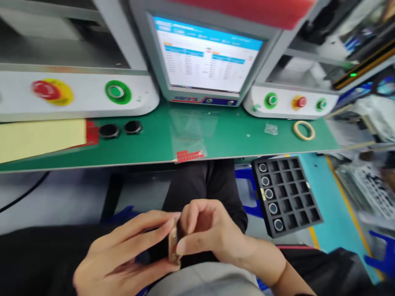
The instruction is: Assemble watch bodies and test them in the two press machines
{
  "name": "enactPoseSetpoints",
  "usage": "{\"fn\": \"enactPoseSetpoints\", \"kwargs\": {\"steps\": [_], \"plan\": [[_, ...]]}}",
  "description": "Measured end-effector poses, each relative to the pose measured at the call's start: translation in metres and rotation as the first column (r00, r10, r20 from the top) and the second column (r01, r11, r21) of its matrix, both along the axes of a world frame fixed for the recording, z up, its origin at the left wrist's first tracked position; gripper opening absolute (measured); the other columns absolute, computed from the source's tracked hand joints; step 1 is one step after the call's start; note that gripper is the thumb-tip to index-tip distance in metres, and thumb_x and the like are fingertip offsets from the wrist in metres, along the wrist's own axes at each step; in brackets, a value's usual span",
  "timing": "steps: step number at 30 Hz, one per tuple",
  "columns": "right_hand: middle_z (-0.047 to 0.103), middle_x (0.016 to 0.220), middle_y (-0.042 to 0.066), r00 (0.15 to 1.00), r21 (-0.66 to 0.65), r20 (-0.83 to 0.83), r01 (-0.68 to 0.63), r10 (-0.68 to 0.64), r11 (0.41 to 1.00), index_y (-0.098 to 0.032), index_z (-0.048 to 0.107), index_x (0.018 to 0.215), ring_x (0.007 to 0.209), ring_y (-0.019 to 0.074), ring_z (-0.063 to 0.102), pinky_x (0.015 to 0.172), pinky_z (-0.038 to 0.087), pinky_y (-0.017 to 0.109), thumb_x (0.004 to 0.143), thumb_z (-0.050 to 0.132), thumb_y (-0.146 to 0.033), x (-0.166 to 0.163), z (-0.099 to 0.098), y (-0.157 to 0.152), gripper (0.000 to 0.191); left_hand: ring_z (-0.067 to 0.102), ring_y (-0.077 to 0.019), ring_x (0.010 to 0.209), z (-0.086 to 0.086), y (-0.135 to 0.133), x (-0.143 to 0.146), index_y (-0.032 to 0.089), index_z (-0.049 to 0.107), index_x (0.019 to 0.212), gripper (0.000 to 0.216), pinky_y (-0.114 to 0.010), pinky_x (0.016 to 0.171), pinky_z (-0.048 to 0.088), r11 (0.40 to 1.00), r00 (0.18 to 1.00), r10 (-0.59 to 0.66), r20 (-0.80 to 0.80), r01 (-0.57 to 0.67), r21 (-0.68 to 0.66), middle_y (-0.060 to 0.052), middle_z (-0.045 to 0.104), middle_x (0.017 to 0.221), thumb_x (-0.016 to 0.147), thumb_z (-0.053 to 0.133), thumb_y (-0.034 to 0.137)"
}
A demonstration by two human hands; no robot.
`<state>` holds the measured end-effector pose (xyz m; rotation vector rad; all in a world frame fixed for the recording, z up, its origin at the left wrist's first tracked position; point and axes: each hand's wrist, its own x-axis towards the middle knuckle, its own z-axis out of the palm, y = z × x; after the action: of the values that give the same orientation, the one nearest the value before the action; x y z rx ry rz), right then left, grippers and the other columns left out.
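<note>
My left hand (123, 255) and my right hand (210, 234) meet low in the view, over my lap. Both are closed on one small round part with a gold-coloured rim (173, 246), seen edge-on. The left fingers wrap it from the left, while the right thumb and forefinger pinch its right side. Two dark round parts (108, 130) (133, 127) lie on the green bench mat (234, 135) further back. A black compartment tray (286, 195) to my right holds several round parts in its left column.
A monitor (203, 57) stands behind the mat between two white control panels with green (116, 91) and red (46, 90) buttons. A yellow sheet (40, 137), a clear bag with red labels (189, 142), a small plastic bag (270, 129) and a tape roll (304, 130) lie on the mat.
</note>
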<state>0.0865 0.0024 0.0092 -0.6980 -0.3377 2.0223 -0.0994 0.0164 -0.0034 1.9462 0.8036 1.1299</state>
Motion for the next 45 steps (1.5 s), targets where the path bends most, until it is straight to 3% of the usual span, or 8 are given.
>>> {"fn": "enactPoseSetpoints", "kwargs": {"steps": [8, 13, 17, 20, 23, 30, 39, 45], "plan": [[0.057, 0.052, -0.008, 0.999, -0.024, -0.028, 0.031, -0.032, 0.999, -0.018, 0.047, 0.061, 0.046, 0.0084, 0.059, 0.046, 0.053, 0.019, 0.049, 0.095, -0.024, 0.01, -0.018, 0.004, 0.05, 0.072, -0.0233, 0.091, -0.013, -0.003, 0.021, 0.028, 0.072, 0.115, 0.05, -0.027, 0.073, 0.064, 0.94, 0.985, 0.074, 0.157, -0.017, -0.34, -0.005, 0.072, 0.112, 0.068, 0.084, 0.018], [0.056, 0.058, -0.004, 0.982, 0.054, -0.008, 0.19, -0.19, 0.98, -0.017, 0.055, 0.068, 0.054, 0.0099, 0.057, 0.051, 0.053, 0.02, 0.078, 0.076, -0.029, 0.029, -0.01, 0.002, 0.026, 0.073, -0.0216, 0.085, -0.003, -0.003, 0.042, 0.024, 0.073, 0.115, 0.038, -0.025, 0.067, 0.063, 0.591, 0.823, 0.231, 0.519, 0.305, -0.746, -0.01, 0.073, 0.112, 0.08, 0.074, 0.041], [0.052, 0.06, -0.004, 0.945, 0.068, 0.105, 0.305, -0.311, 0.95, -0.018, 0.054, 0.069, 0.057, 0.0103, 0.052, 0.054, 0.048, 0.021, 0.084, 0.066, -0.023, 0.041, -0.009, 0.001, 0.02, 0.073, -0.0187, 0.068, -0.005, -0.007, 0.051, 0.014, 0.071, 0.114, 0.034, -0.022, 0.048, 0.059, 0.298, 0.622, 0.224, 0.751, 0.69, -0.66, -0.013, 0.074, 0.1, 0.096, 0.052, 0.036], [0.051, 0.06, -0.003, 0.943, 0.077, 0.143, 0.293, -0.302, 0.953, -0.018, 0.053, 0.068, 0.057, 0.011, 0.05, 0.054, 0.045, 0.022, 0.085, 0.064, -0.024, 0.044, -0.011, -0.004, 0.021, 0.067, -0.0132, 0.049, -0.006, -0.015, 0.059, 0.012, 0.068, 0.107, 0.038, -0.018, 0.038, 0.051, 0.219, 0.595, 0.261, 0.76, 0.73, -0.647, -0.012, 0.073, 0.091, 0.1, 0.041, 0.038], [0.05, 0.06, -0.003, 0.921, 0.113, 0.198, 0.319, -0.336, 0.941, -0.019, 0.053, 0.068, 0.056, 0.0112, 0.049, 0.054, 0.043, 0.023, 0.085, 0.065, -0.026, 0.044, -0.012, -0.01, 0.022, 0.06, -0.0086, 0.041, -0.004, -0.02, 0.065, 0.012, 0.065, 0.096, 0.033, -0.015, 0.035, 0.045, 0.281, 0.674, 0.242, 0.698, 0.64, -0.716, -0.009, 0.07, 0.086, 0.092, 0.057, 0.044], [0.055, 0.063, -0.002, 0.836, 0.328, 0.356, 0.308, -0.419, 0.893, -0.021, 0.057, 0.074, 0.061, 0.0138, 0.053, 0.059, 0.041, 0.026, 0.089, 0.064, -0.027, 0.038, -0.013, -0.025, 0.018, 0.051, -0.0032, 0.044, -0.003, -0.029, 0.069, 0.013, 0.064, 0.088, 0.021, -0.012, 0.037, 0.038, 0.626, 0.79, 0.294, 0.538, 0.266, -0.733, -0.004, 0.066, 0.078, 0.09, 0.063, 0.034], [0.062, 0.104, 0.005, 0.809, 0.431, 0.447, 0.179, -0.382, 0.884, -0.027, 0.066, 0.104, 0.098, 0.0179, 0.06, 0.087, 0.05, 0.031, 0.092, 0.061, -0.025, 0.022, -0.007, -0.031, 0.012, 0.053, -0.0065, 0.05, 0.003, -0.03, 0.079, 0.014, 0.062, 0.092, 0.021, -0.015, 0.04, 0.044, 0.691, 0.857, 0.295, 0.422, 0.114, -0.714, -0.004, 0.064, 0.08, 0.093, 0.058, 0.035], [0.065, 0.12, 0.004, 0.941, 0.279, 0.286, 0.098, -0.18, 0.955, -0.03, 0.069, 0.112, 0.106, 0.0168, 0.061, 0.088, 0.052, 0.025, 0.091, 0.062, -0.031, 0.014, 0.0, -0.026, 0.021, 0.057, -0.0088, 0.057, 0.003, -0.031, 0.079, 0.018, 0.062, 0.102, 0.012, -0.019, 0.054, 0.049, 0.921, 0.945, 0.214, 0.245, -0.112, -0.373, -0.002, 0.064, 0.081, 0.095, 0.052, 0.021]]}}
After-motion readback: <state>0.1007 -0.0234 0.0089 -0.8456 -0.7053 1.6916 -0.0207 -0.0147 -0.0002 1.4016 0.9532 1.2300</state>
